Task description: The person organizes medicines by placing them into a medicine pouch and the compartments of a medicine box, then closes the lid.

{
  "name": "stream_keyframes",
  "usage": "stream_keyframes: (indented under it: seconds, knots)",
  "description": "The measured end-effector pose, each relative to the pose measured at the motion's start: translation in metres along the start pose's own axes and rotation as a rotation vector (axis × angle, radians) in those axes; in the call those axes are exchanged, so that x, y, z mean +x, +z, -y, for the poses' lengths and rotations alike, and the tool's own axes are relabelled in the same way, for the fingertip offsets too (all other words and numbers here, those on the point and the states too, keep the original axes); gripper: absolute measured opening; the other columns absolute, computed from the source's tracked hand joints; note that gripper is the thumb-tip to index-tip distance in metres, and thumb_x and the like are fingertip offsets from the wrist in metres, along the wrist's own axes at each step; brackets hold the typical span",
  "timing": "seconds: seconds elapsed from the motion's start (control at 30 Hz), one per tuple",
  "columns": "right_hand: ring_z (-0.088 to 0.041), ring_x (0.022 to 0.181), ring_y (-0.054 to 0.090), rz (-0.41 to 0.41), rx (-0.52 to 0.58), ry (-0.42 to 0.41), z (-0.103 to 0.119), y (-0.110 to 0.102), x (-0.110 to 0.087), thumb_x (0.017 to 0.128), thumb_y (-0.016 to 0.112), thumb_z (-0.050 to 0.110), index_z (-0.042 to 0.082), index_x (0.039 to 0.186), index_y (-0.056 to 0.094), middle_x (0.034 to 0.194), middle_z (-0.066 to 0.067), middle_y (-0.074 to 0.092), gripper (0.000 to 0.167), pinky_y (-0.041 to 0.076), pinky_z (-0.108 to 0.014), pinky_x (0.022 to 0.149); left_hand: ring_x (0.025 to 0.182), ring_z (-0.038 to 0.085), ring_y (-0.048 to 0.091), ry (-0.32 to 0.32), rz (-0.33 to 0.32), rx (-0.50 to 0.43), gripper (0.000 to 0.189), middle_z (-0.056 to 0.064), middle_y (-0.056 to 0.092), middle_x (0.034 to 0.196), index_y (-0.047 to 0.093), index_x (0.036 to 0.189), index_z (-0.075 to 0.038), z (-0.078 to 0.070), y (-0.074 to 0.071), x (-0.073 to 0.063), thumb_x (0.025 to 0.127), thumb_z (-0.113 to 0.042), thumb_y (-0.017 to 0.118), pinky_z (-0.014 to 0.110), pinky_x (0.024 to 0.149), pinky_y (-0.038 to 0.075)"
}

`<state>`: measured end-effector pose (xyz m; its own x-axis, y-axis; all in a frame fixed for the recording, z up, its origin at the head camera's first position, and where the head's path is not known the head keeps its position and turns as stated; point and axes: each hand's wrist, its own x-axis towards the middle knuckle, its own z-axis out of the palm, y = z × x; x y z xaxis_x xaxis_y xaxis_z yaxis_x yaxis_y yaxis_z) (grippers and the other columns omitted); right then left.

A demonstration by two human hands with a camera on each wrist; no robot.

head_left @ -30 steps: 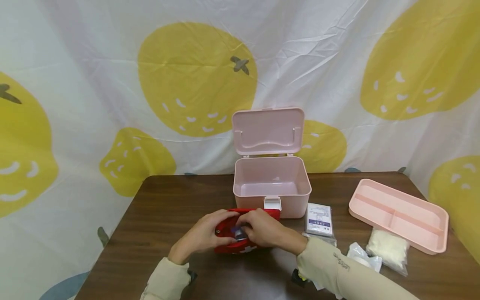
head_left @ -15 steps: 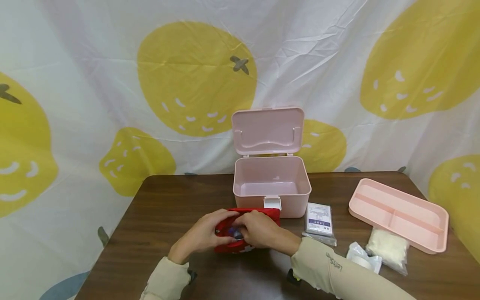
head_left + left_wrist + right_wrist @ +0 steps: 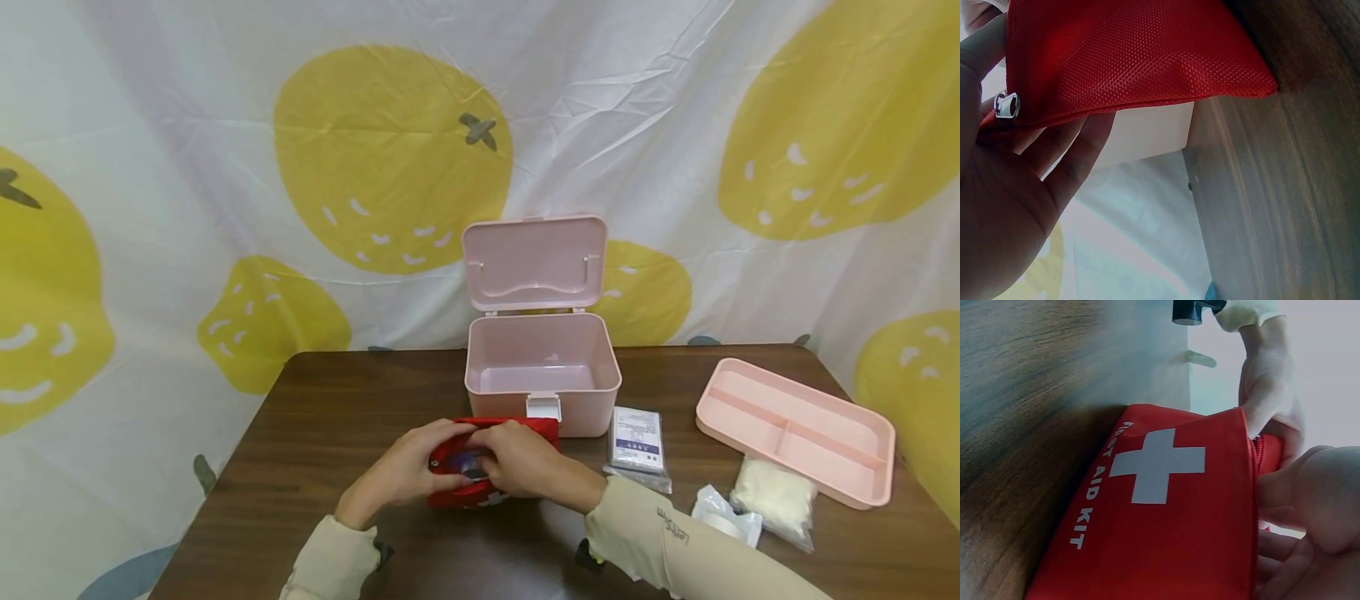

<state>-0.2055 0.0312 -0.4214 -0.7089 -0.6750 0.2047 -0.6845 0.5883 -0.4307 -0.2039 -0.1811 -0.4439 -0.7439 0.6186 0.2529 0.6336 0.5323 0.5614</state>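
A red first aid pouch (image 3: 463,498) with a white cross (image 3: 1157,465) stands unzipped on the table, mouth upward. My left hand (image 3: 405,462) grips its left end, thumb at the near side and fingers at the far side. The metal zipper pull (image 3: 1007,105) hangs by that palm. From the right, my right hand (image 3: 525,458) reaches into the mouth, its fingertips hidden inside. Right at those fingers lies a small blue-purple item (image 3: 468,463), blurred; I cannot tell whether they pinch it.
Behind the pouch stands a pink box (image 3: 540,408) with its lid (image 3: 536,262) raised. To the right lie flat packets (image 3: 637,442), a pink divided tray (image 3: 795,433), a bag of pale material (image 3: 772,500) and a white wrapped roll (image 3: 726,521). A lemon-print curtain (image 3: 390,158) hangs behind.
My right hand has shifted slightly over the pouch's mouth, and the blue-purple item inside has moved a little left. My left hand and the pouch stay in place.
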Motion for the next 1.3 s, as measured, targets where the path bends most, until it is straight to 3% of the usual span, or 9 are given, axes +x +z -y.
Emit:
stream_keyframes:
  seconds: [0.27, 0.53, 0.9, 1.1, 1.3]
  knots:
    - [-0.015, 0.082, 0.067, 0.003, 0.013, 0.016, 0.002, -0.011, -0.006, 0.090, 0.070, 0.012, 0.006, 0.105, 0.074, 0.097, -0.006, 0.074, 0.017, 0.058, -0.035, 0.082, 0.109, 0.017, 0.062, -0.009, 0.000, 0.001, 0.061, 0.003, 0.063, 0.123, 0.057, 0.135, -0.011, 0.000, 0.000, -0.001, 0.081, -0.022, 0.083, 0.038, 0.096, 0.052]
    - [-0.009, 0.080, 0.063, -0.007, 0.082, -0.024, -0.001, -0.032, -0.020, 0.090, 0.070, 0.012, 0.007, 0.100, 0.074, 0.092, 0.001, 0.073, 0.012, 0.054, -0.029, 0.074, 0.109, 0.015, 0.061, -0.065, 0.032, -0.040, 0.063, 0.000, 0.062, 0.126, 0.056, 0.137, -0.016, -0.001, 0.000, -0.002, 0.081, -0.026, 0.083, 0.039, 0.096, 0.052]
    - [-0.004, 0.076, 0.056, -0.045, 0.201, -0.088, -0.029, -0.064, -0.045, 0.092, 0.070, 0.014, 0.015, 0.096, 0.074, 0.083, 0.010, 0.068, 0.006, 0.052, -0.027, 0.072, 0.110, 0.016, 0.060, -0.066, 0.029, -0.031, 0.063, 0.000, 0.062, 0.126, 0.056, 0.137, -0.015, 0.000, 0.001, -0.001, 0.082, -0.028, 0.082, 0.039, 0.096, 0.053]
    - [-0.006, 0.078, 0.057, 0.010, 0.314, 0.011, -0.048, -0.084, -0.065, 0.094, 0.069, 0.021, 0.016, 0.098, 0.074, 0.084, 0.010, 0.067, 0.008, 0.050, -0.026, 0.072, 0.110, 0.017, 0.060, -0.061, 0.020, -0.006, 0.062, 0.000, 0.062, 0.127, 0.056, 0.137, -0.016, 0.000, 0.000, 0.000, 0.082, -0.030, 0.082, 0.039, 0.096, 0.053]
    - [-0.007, 0.080, 0.060, 0.034, 0.304, 0.072, -0.070, -0.095, -0.085, 0.096, 0.067, 0.023, 0.025, 0.097, 0.072, 0.088, 0.007, 0.069, 0.006, 0.052, -0.027, 0.073, 0.109, 0.016, 0.060, -0.049, 0.011, 0.009, 0.062, 0.000, 0.063, 0.126, 0.057, 0.136, -0.016, 0.001, 0.000, 0.000, 0.081, -0.031, 0.082, 0.039, 0.095, 0.052]
